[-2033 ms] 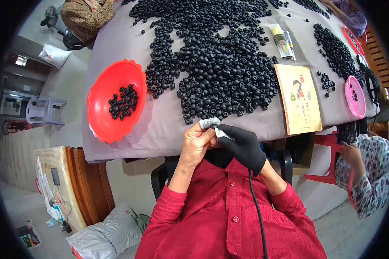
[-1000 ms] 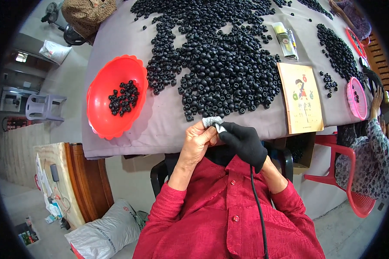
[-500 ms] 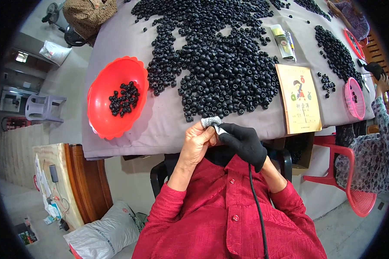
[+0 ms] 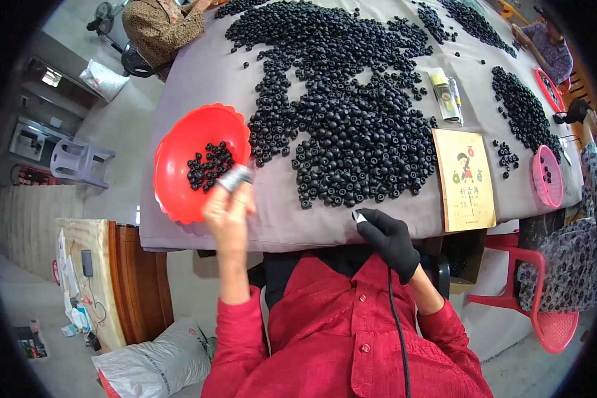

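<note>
Left hand (image 4: 229,211) moved to red scalloped bowl (image 4: 178,159).
Its blurred grip cannot be told; pale-tipped corded tool (image 4: 359,217) is pinched by gloved right hand (image 4: 387,239).

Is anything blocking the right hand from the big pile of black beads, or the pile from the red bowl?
Nothing visible stands between the right hand and the bead pile: just grey cloth. Toward the red bowl, the left hand covers part of its near right rim; farther up that side, nothing blocks.

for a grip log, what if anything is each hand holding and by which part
Right hand: a small pale-ended object, gripped behind its exposed end, the rest hidden. Left hand: too blurred to tell.
</note>
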`<act>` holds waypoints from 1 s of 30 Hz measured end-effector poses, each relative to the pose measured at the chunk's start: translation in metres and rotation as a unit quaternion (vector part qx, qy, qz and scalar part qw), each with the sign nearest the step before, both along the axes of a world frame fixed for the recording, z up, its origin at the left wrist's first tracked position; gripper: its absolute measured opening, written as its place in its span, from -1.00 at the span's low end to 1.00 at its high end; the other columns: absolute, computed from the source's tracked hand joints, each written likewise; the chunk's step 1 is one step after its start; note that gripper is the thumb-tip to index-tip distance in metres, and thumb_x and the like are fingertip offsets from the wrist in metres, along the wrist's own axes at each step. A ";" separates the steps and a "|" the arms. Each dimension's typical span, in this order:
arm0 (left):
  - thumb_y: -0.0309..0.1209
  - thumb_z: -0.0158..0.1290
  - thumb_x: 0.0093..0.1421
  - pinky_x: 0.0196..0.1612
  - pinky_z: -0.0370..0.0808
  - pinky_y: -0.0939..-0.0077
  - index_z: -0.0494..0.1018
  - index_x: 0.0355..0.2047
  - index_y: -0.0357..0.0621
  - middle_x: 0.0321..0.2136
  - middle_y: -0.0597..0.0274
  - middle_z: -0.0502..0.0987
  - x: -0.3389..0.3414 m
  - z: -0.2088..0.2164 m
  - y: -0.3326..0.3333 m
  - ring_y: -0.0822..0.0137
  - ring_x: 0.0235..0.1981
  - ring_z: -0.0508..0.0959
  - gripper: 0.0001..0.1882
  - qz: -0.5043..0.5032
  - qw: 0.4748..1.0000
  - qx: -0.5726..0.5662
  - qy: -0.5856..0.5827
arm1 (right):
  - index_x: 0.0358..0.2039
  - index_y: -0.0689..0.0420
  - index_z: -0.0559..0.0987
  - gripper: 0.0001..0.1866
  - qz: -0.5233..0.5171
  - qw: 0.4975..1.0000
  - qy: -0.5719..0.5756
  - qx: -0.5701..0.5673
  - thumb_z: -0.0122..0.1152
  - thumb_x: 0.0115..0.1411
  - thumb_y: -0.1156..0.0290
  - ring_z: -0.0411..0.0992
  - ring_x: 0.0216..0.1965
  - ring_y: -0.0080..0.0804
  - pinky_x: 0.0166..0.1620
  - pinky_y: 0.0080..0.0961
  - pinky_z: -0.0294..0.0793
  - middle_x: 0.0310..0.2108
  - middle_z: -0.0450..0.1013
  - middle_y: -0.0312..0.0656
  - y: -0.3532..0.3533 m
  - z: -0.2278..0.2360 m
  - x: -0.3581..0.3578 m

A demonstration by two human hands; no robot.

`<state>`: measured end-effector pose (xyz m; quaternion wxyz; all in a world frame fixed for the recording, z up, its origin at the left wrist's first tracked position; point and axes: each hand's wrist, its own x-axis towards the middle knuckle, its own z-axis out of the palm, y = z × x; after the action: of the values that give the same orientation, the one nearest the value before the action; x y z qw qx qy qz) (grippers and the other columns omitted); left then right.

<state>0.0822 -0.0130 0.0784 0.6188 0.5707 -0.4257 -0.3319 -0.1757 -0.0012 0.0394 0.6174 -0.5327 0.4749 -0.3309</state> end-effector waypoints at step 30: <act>-0.61 0.04 0.02 -0.46 0.41 0.61 0.39 -0.23 -0.27 -0.47 0.27 0.40 -0.048 -0.057 0.017 0.49 -0.53 0.44 -0.75 -0.138 0.980 0.129 0.059 | -0.11 0.29 0.44 -0.66 -0.003 0.999 0.034 -0.040 0.07 0.13 0.38 0.35 -0.28 -0.63 -0.19 -0.61 0.37 -0.33 0.48 -0.20 0.001 -0.002 0.009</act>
<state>0.0344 0.0039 0.0216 0.5122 0.5607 -0.4171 -0.4993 -0.1667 -0.0002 0.0372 0.5779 -0.5665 0.4838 -0.3334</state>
